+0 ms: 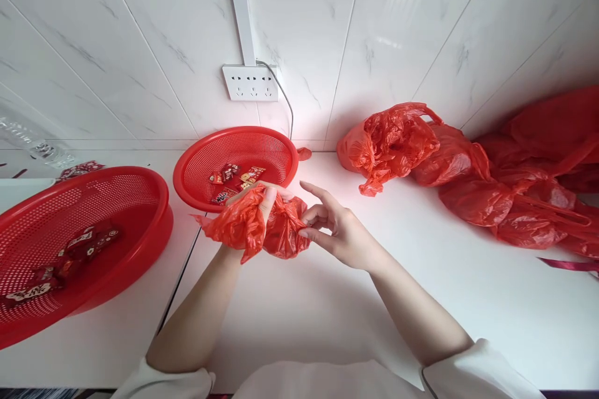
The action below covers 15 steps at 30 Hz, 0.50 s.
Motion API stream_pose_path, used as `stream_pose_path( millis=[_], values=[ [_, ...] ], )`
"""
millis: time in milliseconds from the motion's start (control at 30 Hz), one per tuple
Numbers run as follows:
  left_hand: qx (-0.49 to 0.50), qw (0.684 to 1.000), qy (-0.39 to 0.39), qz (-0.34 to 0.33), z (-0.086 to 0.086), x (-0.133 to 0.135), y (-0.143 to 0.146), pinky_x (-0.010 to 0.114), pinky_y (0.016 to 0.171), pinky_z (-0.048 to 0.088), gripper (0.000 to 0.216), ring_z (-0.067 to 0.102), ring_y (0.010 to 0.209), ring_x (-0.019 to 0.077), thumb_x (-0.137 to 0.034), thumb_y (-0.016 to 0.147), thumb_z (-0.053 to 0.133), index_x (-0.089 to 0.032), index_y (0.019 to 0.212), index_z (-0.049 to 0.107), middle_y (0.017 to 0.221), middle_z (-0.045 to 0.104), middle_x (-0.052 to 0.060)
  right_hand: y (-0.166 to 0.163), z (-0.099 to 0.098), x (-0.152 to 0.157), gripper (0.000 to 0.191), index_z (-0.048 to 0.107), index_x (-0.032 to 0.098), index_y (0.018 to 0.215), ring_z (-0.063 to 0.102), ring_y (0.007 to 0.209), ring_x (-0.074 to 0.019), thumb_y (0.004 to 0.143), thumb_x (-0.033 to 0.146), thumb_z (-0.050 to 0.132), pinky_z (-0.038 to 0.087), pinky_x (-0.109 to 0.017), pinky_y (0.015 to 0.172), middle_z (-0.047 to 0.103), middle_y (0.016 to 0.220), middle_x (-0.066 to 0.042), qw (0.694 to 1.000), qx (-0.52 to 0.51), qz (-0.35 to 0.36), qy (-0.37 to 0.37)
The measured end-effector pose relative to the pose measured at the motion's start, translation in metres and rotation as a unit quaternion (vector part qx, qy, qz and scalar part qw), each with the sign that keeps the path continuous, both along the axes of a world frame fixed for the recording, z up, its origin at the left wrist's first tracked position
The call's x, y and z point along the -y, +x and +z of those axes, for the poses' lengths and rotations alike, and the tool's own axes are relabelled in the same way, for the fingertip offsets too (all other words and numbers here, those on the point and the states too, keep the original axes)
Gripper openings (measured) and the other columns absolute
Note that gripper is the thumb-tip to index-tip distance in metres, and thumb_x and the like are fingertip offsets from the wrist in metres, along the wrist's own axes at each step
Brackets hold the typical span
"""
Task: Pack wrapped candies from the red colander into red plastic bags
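My left hand (262, 196) is closed on a crumpled red plastic bag (250, 227), which drapes over its wrist and hides most of the fingers. My right hand (334, 227) is beside it on the right, pinching the bag's right edge with thumb and lower fingers while the index finger sticks out. Both hands hover over the white counter (327, 305), just in front of a small red perforated basket (281, 149) that holds several small wrapped candies (234, 177).
A larger red basket (145, 224) with several wrapped candies stands at the left. A heap of red plastic bags (468, 168) lies along the tiled wall at right. A wall socket (250, 83) with a cable sits above the small basket. A clear plastic bottle (28, 137) lies far left.
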<state>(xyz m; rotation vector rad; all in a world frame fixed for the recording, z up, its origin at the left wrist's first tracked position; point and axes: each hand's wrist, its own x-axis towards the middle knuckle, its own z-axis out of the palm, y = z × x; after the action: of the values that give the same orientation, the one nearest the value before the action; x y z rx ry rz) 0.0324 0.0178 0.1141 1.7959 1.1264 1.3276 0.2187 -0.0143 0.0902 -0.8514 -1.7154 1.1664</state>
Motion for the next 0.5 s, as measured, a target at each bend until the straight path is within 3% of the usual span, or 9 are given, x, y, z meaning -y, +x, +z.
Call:
stream_pose_path(
  millis=[167,267,367,500],
  values=[
    [0.078,0.995,0.041,-0.048,-0.004,0.0,0.007,0.035,0.087,0.05,0.023,0.065,0.094,0.0202,-0.04,0.091,0.053,-0.022,0.087,0.067,0.096,0.07,0.005,0.008,0.002,0.001,0.075,0.021,0.028,0.148,0.064,0.078,-0.0146,0.086,0.02,0.062,0.057,-0.036,0.077,0.066,0.086,-0.001,0.992,-0.029,0.083,-0.086],
    [0.081,0.991,0.027,-0.106,-0.005,0.001,0.01,0.033,0.081,0.052,0.021,0.066,0.091,0.0187,-0.037,0.092,0.052,-0.022,0.087,0.067,0.094,0.07,0.005,0.009,0.004,0.0,0.049,0.038,0.023,0.137,0.067,0.073,-0.0151,0.093,0.035,0.054,0.058,-0.034,0.07,0.067,0.083,-0.002,0.978,-0.075,0.118,-0.154],
    [0.045,0.989,0.017,-0.139,-0.005,0.001,0.009,0.03,0.079,0.053,0.015,0.066,0.087,0.0166,-0.031,0.091,0.056,-0.022,0.09,0.068,0.093,0.07,0.005,0.01,0.004,-0.002,0.029,0.055,0.019,0.111,0.065,0.065,-0.0133,0.094,0.043,0.051,0.056,-0.028,0.062,0.065,0.076,-0.002,0.984,-0.088,0.055,-0.147],
    [0.052,0.983,-0.016,-0.177,-0.009,-0.005,0.008,0.029,0.082,0.051,0.019,0.065,0.089,0.0163,-0.034,0.091,0.056,-0.021,0.089,0.069,0.093,0.07,0.005,0.017,0.005,-0.007,0.02,0.06,0.017,0.089,0.053,0.06,-0.0087,0.086,0.036,0.065,0.046,-0.022,0.054,0.057,0.075,0.001,0.987,-0.102,0.0,-0.121]
  ],
)
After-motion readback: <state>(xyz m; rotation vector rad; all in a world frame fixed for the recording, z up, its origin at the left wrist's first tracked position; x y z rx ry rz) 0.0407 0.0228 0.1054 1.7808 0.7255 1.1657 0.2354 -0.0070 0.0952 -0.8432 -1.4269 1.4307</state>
